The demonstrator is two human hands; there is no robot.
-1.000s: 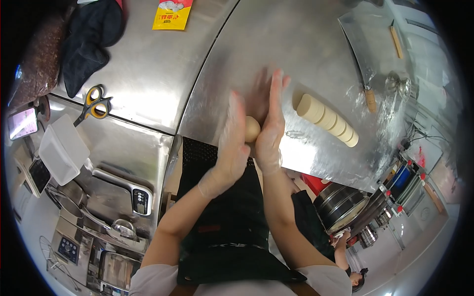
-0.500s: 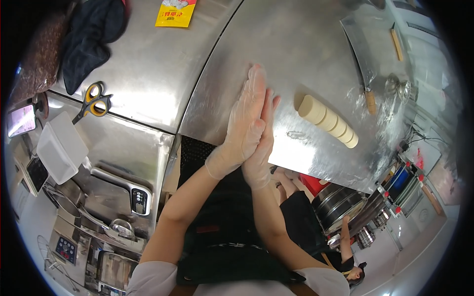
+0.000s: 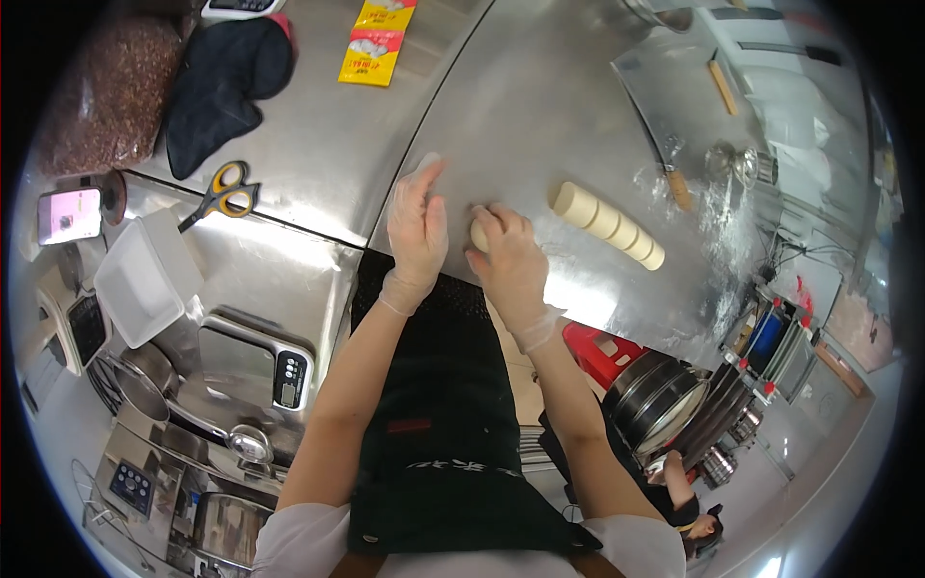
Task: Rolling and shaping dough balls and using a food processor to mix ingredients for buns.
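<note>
My right hand, in a clear plastic glove, curls its fingers over a small pale piece of dough on the steel worktop. Part of the piece shows at the left of the fingers; the rest is hidden. To its left, my gloved left hand is raised with fingers stretched out and nothing in it. Right of my right hand lies a pale dough log, cut into several pieces that still sit in a slanting row.
A broad knife lies at the right. On the left are scissors, a black cloth item, a white plastic tub and a kitchen scale. Yellow packets lie at the back. A co-worker stands at the lower right.
My palms were pressed together and are now apart. My right hand has gone down over a piece of dough, while my left has moved left. The whole view has shifted somewhat.
</note>
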